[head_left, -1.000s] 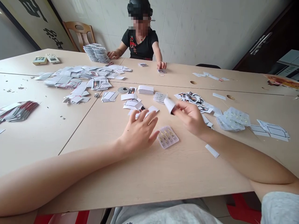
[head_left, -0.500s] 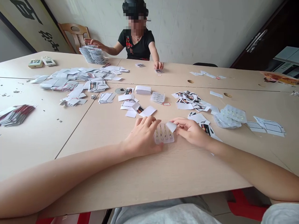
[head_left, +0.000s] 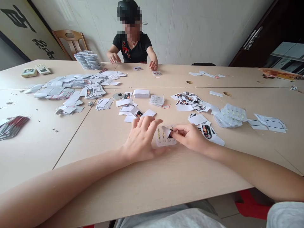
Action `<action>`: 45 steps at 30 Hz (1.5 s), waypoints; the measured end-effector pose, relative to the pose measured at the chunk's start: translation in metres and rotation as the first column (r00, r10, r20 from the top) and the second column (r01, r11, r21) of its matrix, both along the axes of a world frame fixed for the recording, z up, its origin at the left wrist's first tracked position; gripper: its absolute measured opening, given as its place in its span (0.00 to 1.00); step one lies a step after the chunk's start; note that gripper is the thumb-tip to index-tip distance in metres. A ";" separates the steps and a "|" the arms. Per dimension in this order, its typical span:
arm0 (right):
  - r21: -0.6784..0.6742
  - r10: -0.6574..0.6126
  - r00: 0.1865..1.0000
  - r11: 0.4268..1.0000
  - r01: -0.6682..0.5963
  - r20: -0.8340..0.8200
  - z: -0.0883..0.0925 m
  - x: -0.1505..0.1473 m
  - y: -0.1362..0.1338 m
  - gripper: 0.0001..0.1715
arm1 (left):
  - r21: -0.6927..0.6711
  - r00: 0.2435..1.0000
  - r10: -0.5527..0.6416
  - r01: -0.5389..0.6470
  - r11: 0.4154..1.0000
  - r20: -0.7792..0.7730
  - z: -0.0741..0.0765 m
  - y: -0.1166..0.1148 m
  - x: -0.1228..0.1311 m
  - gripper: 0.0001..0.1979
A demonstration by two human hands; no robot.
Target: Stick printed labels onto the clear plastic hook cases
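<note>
A small clear plastic box [head_left: 163,143] lies on the table in front of me, with fishing hooks on gold and dark swivels in its compartments. My left hand [head_left: 143,139] is spread at the box's left side, its thumb along the near edge and its index finger by the far corner. Whether it touches the box I cannot tell. My right hand [head_left: 190,135] pinches a small curled paper card [head_left: 167,131], white with a dark printed side, over the box's right part. The card hides some of the hooks.
Loose printed cards [head_left: 190,103] and filled clear boxes [head_left: 231,115] lie to the right. White paper packets [head_left: 68,82] spread across the left. A tape roll [head_left: 118,96] and another clear box [head_left: 156,100] stand ahead. Opposite sits a person in black [head_left: 135,50] beside stacked packs [head_left: 87,60].
The card has moved left over the box and now shows its dark side. My left hand's fingers have spread wider. The person opposite has lowered one hand from the stack to the table.
</note>
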State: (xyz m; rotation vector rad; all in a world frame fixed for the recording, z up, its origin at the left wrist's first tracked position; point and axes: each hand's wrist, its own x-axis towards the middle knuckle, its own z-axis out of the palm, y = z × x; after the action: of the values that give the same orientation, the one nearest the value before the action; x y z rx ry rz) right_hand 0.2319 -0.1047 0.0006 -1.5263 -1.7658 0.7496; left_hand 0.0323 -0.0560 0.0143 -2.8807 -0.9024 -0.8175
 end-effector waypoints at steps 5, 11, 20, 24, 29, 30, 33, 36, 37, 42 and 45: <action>0.166 -0.015 0.996 0.986 0.001 0.086 -0.001 -0.005 -0.005 0.21 | -0.389 0.984 0.171 -0.138 0.911 0.051 0.019 0.000 0.009 0.24; 0.164 -0.032 0.996 0.986 0.018 0.079 -0.003 -0.007 -0.007 0.21 | -0.557 0.970 0.239 -0.176 0.812 0.041 0.020 0.004 0.010 0.21; -0.125 -0.023 0.993 0.992 0.008 -0.112 -0.008 0.004 0.003 0.25 | -0.553 0.979 0.144 -0.043 0.832 0.142 0.015 -0.001 0.001 0.06; -0.158 -0.048 0.973 0.987 0.013 -0.224 -0.009 0.004 0.007 0.25 | -0.581 0.966 0.181 -0.041 0.813 0.185 0.010 -0.003 0.001 0.07; -0.206 -0.019 0.951 0.977 -0.048 -0.307 -0.006 0.003 0.007 0.27 | -0.563 0.942 0.120 0.084 0.822 0.315 0.006 -0.003 -0.004 0.05; -0.214 -0.020 0.951 0.976 -0.049 -0.310 -0.006 0.004 0.007 0.27 | -0.568 0.936 0.096 0.123 0.814 0.340 0.006 -0.003 -0.005 0.04; -0.206 -0.030 0.948 0.978 -0.038 -0.317 -0.007 0.004 0.007 0.26 | -0.624 0.894 0.055 0.265 0.735 0.445 0.006 -0.005 -0.006 0.03; -0.145 -0.011 0.941 0.989 -0.041 -0.338 -0.008 0.003 0.007 0.22 | -0.666 0.829 0.062 0.399 0.630 0.555 0.007 -0.008 -0.004 0.02; -0.124 0.000 0.942 0.991 -0.044 -0.337 -0.009 0.003 0.007 0.22 | -0.677 0.815 0.066 0.430 0.598 0.576 0.007 -0.008 -0.003 0.02; -0.026 0.059 0.969 0.997 -0.067 -0.240 -0.013 0.002 0.005 0.21 | -0.743 0.809 0.103 0.471 0.476 0.579 0.002 -0.007 -0.002 0.06; 0.060 0.098 0.978 0.994 -0.088 -0.185 -0.013 0.003 0.003 0.19 | -0.778 0.817 0.142 0.459 0.430 0.560 0.001 -0.006 -0.002 0.07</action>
State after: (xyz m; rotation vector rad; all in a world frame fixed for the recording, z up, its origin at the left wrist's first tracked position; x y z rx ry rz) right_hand 0.2351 -0.1019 -0.0128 -1.3010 -1.7108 0.8585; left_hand 0.0299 -0.0619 0.0149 -3.7450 -1.5020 -1.7398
